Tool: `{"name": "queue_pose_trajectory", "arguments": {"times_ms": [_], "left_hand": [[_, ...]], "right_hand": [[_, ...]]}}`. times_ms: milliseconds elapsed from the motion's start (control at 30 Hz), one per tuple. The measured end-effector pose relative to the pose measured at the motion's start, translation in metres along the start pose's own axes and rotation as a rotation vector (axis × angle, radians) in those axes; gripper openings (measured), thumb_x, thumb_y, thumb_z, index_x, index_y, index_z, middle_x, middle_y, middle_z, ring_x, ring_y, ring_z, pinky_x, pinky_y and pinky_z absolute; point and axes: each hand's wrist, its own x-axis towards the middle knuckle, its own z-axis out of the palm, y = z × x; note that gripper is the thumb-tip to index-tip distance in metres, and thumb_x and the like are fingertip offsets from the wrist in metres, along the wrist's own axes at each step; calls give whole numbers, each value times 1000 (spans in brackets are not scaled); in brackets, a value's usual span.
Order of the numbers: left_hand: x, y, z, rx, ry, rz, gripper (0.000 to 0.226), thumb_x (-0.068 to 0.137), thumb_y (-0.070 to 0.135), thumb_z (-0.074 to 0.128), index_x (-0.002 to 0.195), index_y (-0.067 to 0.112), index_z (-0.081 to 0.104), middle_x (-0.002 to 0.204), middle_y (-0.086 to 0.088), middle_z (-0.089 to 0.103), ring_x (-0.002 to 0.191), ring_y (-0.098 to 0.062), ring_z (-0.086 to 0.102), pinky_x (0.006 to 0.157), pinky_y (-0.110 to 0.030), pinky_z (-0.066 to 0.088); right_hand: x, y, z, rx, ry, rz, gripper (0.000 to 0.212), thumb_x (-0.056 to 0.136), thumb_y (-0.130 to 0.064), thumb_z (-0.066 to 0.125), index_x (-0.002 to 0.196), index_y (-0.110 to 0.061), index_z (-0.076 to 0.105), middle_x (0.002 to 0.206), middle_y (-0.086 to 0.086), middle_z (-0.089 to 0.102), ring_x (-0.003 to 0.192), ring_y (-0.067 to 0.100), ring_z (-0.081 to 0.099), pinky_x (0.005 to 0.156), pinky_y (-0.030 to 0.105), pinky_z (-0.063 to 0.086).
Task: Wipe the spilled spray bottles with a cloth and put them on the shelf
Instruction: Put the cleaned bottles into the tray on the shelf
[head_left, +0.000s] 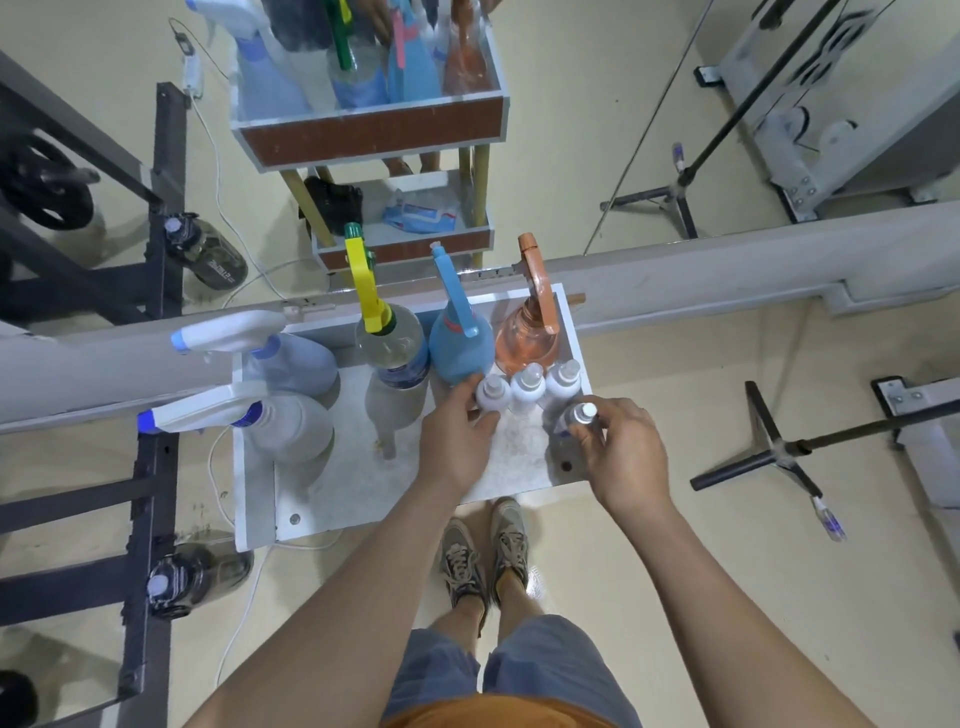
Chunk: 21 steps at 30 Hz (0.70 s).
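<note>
Head view: small white-capped spray bottle (572, 418), upright over the front right corner of the white shelf (322, 499), clamped by curled fingers of the right hand (628, 457); left hand (454, 447) pinches the leftmost small white bottle (491, 395) of three just beside; blue label on the yellow-trigger bottle (392, 348) unreadable.

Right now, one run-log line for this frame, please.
left hand: grips small white bottle | right hand: holds white-capped bottle | shelf: trigger sprayers upright
</note>
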Motion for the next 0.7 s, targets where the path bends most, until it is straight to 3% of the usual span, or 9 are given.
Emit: {"name": "queue_pose_trajectory", "arguments": {"times_ms": [300,400,533,600,700], "left_hand": [[-5,5,3,-12,40,6,42,90,12,66,129,24,58,118,0,68,108,-15,64,97,-34,51],[-4,4,2,21,14,9,48,88,11,67,133,25,55,120,1,67,110,-16,64,98,-39,51],[-7,5,-1,102,55,65,55,88,13,68,137,27,48,119,-2,65,105,-20,64,90,-41,54],[-10,9,-2,142,106,151,54,88,11,68,136,25,50,118,-5,62,103,-23,62,85,-32,53],[-15,17,-4,225,194,354,57,84,2,69,136,16,52,127,-9,54,109,-23,56,86,-18,40]], "right_hand": [[1,-5,4,228,69,48,17,88,-12,68,103,-19,73,94,1,58,84,23,60,74,27,41],[1,-7,5,239,63,69,21,88,-15,68,108,-20,71,97,1,59,86,23,61,76,27,43],[8,-10,0,261,-38,128,50,79,-23,77,125,-23,57,115,3,53,95,21,61,85,32,49],[11,-12,-5,253,-74,140,65,78,-25,79,135,-25,48,121,4,49,95,23,61,87,35,51],[14,-15,-8,219,-94,109,68,79,-24,77,139,-30,46,115,5,48,89,26,63,87,34,50]]}}
